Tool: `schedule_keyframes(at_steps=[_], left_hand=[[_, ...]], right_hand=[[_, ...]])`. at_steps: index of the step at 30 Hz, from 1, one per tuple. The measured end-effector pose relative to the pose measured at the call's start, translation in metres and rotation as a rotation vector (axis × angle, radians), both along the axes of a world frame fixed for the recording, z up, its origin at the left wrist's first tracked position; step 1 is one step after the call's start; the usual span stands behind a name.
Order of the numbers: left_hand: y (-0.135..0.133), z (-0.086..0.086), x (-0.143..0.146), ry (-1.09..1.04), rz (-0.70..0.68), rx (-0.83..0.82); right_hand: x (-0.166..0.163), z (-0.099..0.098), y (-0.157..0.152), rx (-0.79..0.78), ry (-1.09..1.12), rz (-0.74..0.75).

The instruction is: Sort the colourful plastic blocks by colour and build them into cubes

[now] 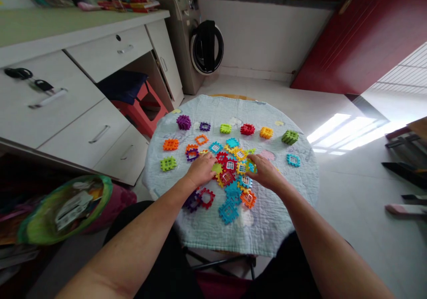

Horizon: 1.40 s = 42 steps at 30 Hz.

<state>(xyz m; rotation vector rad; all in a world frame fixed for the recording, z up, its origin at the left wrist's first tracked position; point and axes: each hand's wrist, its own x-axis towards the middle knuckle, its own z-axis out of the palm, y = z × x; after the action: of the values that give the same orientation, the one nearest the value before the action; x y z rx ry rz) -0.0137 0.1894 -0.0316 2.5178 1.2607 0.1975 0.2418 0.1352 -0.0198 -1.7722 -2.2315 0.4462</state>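
My left hand is at the left side of a loose pile of plastic interlocking building tiles, its fingers curled at a lime-green tile. Across the pile, my right hand has its thumb and fingers around a yellow-green tile, partly hidden by the fingers. Between the hands are red tiles and yellow tiles, some with white window inserts. Nearer me lie blue tiles, an orange tile, a red frame tile and dark purple tiles.
Sorted stacks line the round cloth-covered table: purple, red, yellow, green and orange. A lone blue tile lies right. A washing machine, red stool and waste bin stand around.
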Motion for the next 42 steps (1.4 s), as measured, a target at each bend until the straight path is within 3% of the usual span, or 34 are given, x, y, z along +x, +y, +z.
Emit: schedule_keyframes(at_steps=[6,11,15,20,24,34,38,42], left_hand=[[-0.002,-0.002,0.003,0.038,-0.008,-0.016],[0.006,-0.001,0.002,-0.122,0.016,-0.102],[0.017,0.006,-0.004,-0.346,0.140,-0.305],[0.014,0.016,0.003,-0.831,0.449,-0.672],[0.002,0.016,0.017,-1.043,0.516,-0.967],[-0.012,0.006,0.035,-1.297,0.597,-1.071],[-0.023,0.005,0.044,-1.418,0.506,-1.148],[-0.041,0.004,0.057,-1.446,0.431,-1.119]], right_hand=[[-0.002,0.001,0.000,0.000,0.019,0.004],[-0.004,0.001,0.000,-0.011,0.020,-0.004],[-0.007,0.002,0.001,0.002,0.065,-0.024],[-0.018,0.007,0.004,0.059,0.212,-0.065],[-0.030,0.009,0.004,0.069,0.352,-0.103],[-0.049,0.004,0.001,0.030,0.558,-0.299],[-0.056,0.000,-0.002,0.061,0.556,-0.344],[-0.064,-0.007,-0.005,0.056,0.555,-0.355]])
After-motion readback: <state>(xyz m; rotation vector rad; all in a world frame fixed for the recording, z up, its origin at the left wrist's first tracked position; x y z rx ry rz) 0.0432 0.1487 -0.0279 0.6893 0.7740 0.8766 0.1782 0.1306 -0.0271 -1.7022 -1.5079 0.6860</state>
